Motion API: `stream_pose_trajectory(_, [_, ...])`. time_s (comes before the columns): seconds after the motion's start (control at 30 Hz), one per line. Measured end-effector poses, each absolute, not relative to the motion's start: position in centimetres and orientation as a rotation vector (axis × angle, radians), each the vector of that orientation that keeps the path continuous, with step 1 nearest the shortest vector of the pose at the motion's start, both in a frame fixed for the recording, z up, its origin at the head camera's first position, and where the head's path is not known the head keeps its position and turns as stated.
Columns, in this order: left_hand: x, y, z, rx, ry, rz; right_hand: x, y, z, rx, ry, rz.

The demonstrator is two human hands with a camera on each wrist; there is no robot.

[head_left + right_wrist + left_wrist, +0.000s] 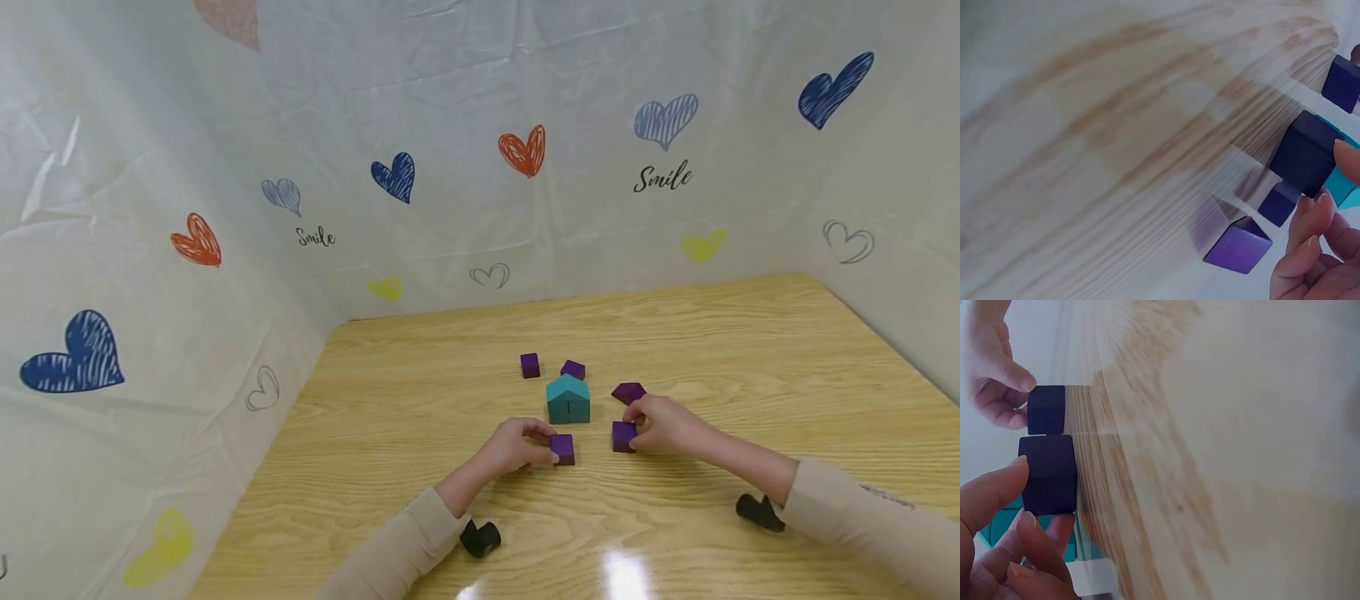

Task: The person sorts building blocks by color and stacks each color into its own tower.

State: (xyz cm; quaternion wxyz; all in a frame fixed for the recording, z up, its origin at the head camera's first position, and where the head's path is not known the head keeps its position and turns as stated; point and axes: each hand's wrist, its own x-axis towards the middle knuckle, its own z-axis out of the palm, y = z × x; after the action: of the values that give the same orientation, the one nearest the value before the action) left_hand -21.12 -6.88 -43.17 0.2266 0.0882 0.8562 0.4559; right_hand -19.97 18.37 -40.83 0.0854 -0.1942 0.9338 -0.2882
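Between thumb and fingers, my left hand pinches a purple cube that sits on the wooden table. To its right, a second purple cube is pinched by my right hand. A gap separates the two cubes in the head view. Just behind them stands a small house shape of teal blocks, with a peaked top and a seam down its lower front. Beyond my right fingers lies a purple triangular block, seen in the right wrist view as a purple prism.
Farther back are another purple cube and a purple block partly hidden by the teal house. Black wrist devices show at both cuffs. White sheeting printed with hearts rises along the table's back and sides.
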Motion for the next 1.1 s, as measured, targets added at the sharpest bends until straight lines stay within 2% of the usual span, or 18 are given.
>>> stream_pose_trajectory(0.33, [-21.1, -6.6, -43.1, 0.280, 2.355, 1.261, -19.8, 16.6, -41.1, -0.658, 2.751, -0.924])
stream_pose_trajectory(1.1, [-21.2, -5.9, -42.9, 0.253, 2.364, 1.239, -20.0, 14.7, -41.4, -0.625, 2.720, -0.950])
